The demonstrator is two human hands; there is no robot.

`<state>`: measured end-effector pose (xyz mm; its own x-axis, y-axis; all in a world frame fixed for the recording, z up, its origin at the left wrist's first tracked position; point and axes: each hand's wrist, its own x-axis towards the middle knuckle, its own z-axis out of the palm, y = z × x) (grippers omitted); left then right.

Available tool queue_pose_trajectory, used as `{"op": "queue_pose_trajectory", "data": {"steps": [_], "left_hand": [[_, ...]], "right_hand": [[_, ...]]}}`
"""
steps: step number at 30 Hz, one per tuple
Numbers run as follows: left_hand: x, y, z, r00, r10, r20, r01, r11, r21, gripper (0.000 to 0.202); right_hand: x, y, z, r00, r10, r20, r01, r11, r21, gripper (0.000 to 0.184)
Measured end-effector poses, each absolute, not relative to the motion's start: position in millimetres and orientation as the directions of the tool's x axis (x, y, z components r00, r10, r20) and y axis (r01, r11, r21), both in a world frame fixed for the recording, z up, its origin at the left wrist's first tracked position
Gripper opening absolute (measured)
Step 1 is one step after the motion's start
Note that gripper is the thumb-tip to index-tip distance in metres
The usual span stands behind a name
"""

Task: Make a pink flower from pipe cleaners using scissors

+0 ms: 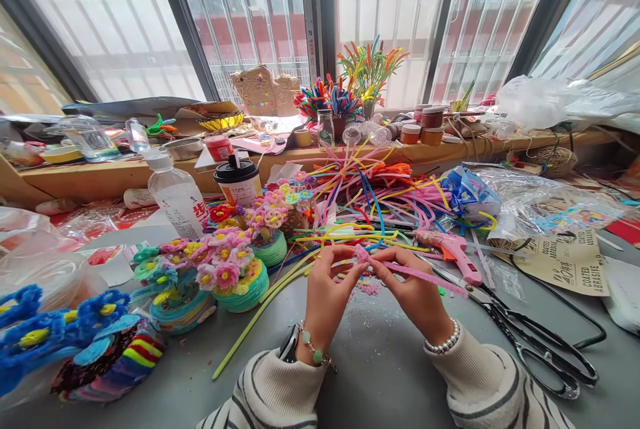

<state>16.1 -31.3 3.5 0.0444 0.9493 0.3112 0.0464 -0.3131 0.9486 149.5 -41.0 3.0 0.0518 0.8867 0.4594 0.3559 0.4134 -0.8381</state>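
Observation:
My left hand pinches a small folded pink piece at one end of a pink pipe cleaner. Close beside it, my right hand has its thumb and fingers closed on the same pipe cleaner, whose long tail runs out to the right past the knuckles. Both hands are above the grey table. Beyond the fingers lie many loose pipe cleaners in pink, yellow, blue and red. Finished pipe-cleaner flowers in colourful pots stand to the left of my left hand.
Large black-handled scissors and a pink glue gun lie to the right. A plastic bottle and a black-lidded cup stand at the back left. Blue flowers in a striped pot are near left. A crowded wooden ledge runs below the windows.

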Motion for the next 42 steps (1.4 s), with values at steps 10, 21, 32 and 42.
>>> {"op": "queue_pose_trajectory", "data": {"steps": [10,21,32,42], "left_hand": [[13.1,-32.0,5.0,0.052,0.938,0.343,0.115,-0.346,0.931,0.011],[16.2,-35.1,2.8,0.057,0.908,0.415,0.368,-0.406,0.837,0.017],[17.0,-38.7,0.0,0.169,0.818,0.55,0.72,-0.484,0.498,0.019],[17.0,-38.8,1.4,0.198,0.79,0.58,0.696,-0.53,0.485,0.021]], "right_hand": [[146.6,-41.0,1.3,0.035,0.945,0.326,0.17,0.316,-0.933,0.015],[145.9,-43.7,4.9,-0.016,0.938,0.347,0.129,0.346,-0.929,0.014],[143.7,-45.2,5.6,-0.094,0.926,0.367,0.099,0.375,-0.922,0.011],[140.5,-48.7,10.8,-0.068,0.954,0.291,0.062,0.295,-0.953,0.017]]}}
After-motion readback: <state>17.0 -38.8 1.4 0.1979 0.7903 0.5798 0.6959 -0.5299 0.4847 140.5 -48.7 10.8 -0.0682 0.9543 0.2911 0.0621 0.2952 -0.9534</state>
